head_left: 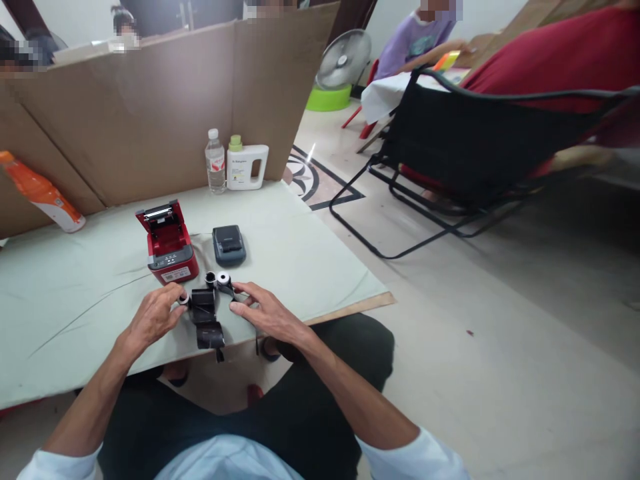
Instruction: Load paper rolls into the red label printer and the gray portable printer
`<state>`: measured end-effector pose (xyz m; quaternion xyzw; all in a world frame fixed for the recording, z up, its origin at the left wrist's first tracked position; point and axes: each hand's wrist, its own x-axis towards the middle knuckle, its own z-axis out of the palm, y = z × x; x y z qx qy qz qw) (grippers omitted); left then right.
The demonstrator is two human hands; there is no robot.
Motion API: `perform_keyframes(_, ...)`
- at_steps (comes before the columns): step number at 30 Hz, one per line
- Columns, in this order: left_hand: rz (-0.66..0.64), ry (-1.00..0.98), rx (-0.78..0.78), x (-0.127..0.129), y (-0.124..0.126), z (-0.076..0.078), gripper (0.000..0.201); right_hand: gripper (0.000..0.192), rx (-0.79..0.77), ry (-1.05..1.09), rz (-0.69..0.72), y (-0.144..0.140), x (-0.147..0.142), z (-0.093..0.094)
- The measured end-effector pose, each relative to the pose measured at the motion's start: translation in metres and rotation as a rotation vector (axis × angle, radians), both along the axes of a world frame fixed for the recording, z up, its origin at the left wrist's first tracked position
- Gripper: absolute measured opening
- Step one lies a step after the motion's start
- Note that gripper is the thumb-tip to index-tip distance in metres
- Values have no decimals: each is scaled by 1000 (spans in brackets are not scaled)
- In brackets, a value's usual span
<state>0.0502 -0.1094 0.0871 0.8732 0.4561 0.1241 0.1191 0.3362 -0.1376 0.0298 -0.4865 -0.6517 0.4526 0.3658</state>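
Between thumb and fingers, my left hand [157,312] grips a small roll [184,299] with a pale end. My right hand [265,311] has its thumb and fingers around the dark loose end of a black-and-white roll [224,278]. Between the hands lies a curled glossy black strip [203,307], hanging partly over the table's front edge. A small black roll [211,278] stands beside the black-and-white one. Just behind my left hand sits a red receipt printer [175,261] with its lid raised. A dark grey portable printer [229,245] lies to its right.
A water bottle [215,163] and a white jug [246,165] stand by the cardboard partition [165,107]. An orange bottle [45,197] leans at left. Right of the table [300,260] are a black folding chair [450,133], a fan [344,60] and seated people.
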Motion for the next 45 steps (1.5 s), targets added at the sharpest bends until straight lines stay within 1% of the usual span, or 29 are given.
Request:
perform_keyframes(3, 11, -25, 7, -5, 1, -3, 8, 55, 13, -3, 3, 0, 0, 3)
perform_keyframes(6, 8, -95, 39, -14, 1, -2, 8, 53, 29, -14, -6, 0, 2, 4)
perform_keyframes(9, 21, -195, 132, -26, -2, 7, 7, 50, 55, -20, -27, 0, 4, 2)
perform_keyframes(13, 40, -337, 284, -37, -11, 28, 5, 45, 117, -30, -92, 2, 5, 5)
perform_keyframes(15, 45, -388, 327, -37, -16, 38, 7, 42, 179, -17, -144, 4, 2, 13)
perform_keyframes(17, 48, -425, 351, -34, -19, 45, 10, 34, 252, 33, -183, 5, -5, 26)
perform_keyframes(19, 48, -459, 367, -30, -20, 49, 12, 25, 276, 106, -158, 5, -17, 42)
perform_keyframes(20, 45, -474, 375, -27, -20, 49, 12, 23, 255, 144, -114, 5, -24, 50)
perform_keyframes(22, 35, -495, 384, -22, -20, 50, 11, 24, 148, 230, 13, 4, -40, 61)
perform_keyframes(24, 18, -511, 376, -18, -19, 49, 9, 30, 11, 346, 128, 5, -58, 63)
perform_keyframes(25, 8, -517, 365, -16, -19, 49, 8, 33, -44, 409, 163, 7, -66, 62)
perform_keyframes(28, 20, -521, 317, -13, -20, 49, 6, 39, -141, 539, 182, 14, -87, 51)
perform_keyframes(32, 115, -528, 262, -15, -18, 46, 5, 38, -184, 584, 134, 26, -100, 40)
perform_keyframes(33, 138, -541, 248, -16, -15, 45, 4, 37, -186, 586, 126, 29, -102, 40)
perform_keyframes(35, 157, -558, 237, -18, -8, 44, 16, 38, -185, 596, 115, 35, -105, 41)
perform_keyframes(37, 129, -521, 254, -21, 3, 45, 25, 39, -172, 627, 99, 44, -108, 44)
perform_keyframes(41, 33, -382, 307, -29, 33, 51, 25, 48, -161, 694, 33, 64, -115, 49)
perform_keyframes(43, 27, -361, 311, -33, 51, 50, 27, 53, -206, 705, 0, 75, -119, 49)
perform_keyframes(45, 47, -385, 288, -37, 71, 45, 29, 56, -253, 699, -18, 83, -124, 48)
